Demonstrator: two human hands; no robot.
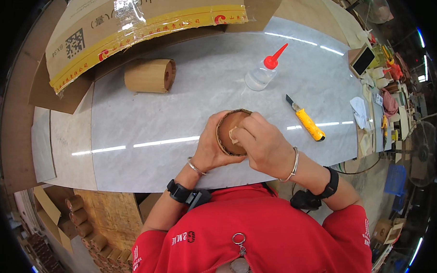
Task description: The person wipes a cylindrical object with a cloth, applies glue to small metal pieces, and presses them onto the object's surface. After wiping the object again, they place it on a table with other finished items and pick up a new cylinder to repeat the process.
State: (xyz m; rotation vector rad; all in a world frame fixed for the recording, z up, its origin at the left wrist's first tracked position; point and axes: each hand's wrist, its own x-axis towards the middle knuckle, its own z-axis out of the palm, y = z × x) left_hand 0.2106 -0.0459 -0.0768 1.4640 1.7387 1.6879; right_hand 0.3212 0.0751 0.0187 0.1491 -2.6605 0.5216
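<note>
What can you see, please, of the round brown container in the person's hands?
The round brown container has its open mouth facing upward, a smooth-looking tan-brown inside and a rough, darker rim. It looks like cardboard or wood. The left hand cups its outer side, while the right hand reaches over the rim, fingers pinching a pale scrap within the mouth. It is held above the grey tabletop; its underside is hidden.

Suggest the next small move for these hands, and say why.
Probably a light pass of the small pale piece along the inner surface of the round brown container: the right hand appears to pinch that piece inside the opening, while the left hand steadies the container from outside.
</note>
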